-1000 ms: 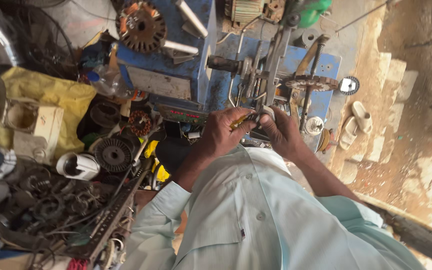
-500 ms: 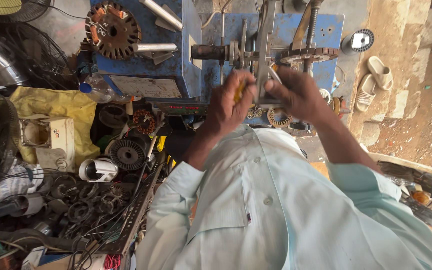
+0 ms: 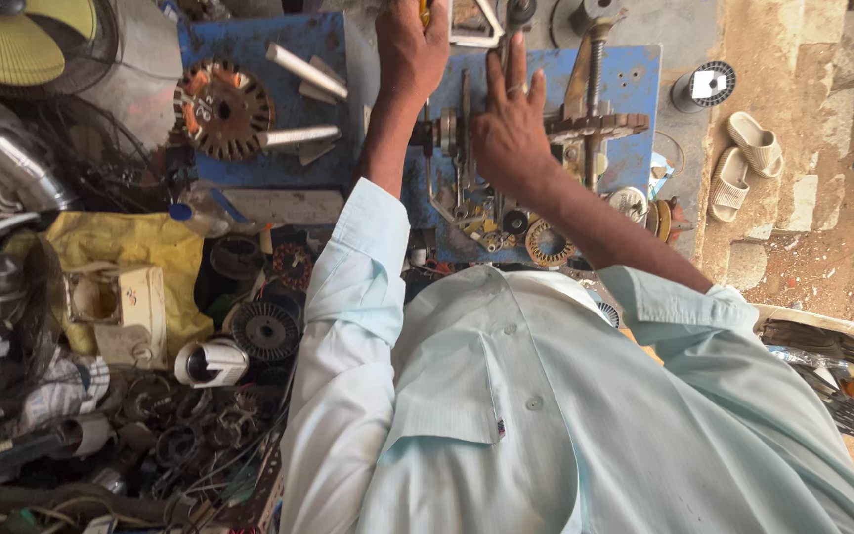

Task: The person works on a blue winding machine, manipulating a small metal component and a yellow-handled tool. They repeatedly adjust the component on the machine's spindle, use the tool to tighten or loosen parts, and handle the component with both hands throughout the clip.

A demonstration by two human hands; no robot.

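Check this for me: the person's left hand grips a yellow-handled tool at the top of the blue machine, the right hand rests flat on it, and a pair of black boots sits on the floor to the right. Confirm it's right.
One thing is wrong. The footwear on the floor is a pair of pale beige sandals, not black boots. The head view shows it. The rest stands: the left hand grips the yellow-handled tool at the top of the blue machine, and the right hand rests flat on it.

The person wears a pale mint-green shirt (image 3: 546, 415) with small matching buttons (image 3: 534, 402) down the front and a chest pocket (image 3: 447, 386). Both sleeves are rolled up, leaving the forearms bare. A thin ring (image 3: 517, 89) sits on one finger of the right hand (image 3: 511, 133).
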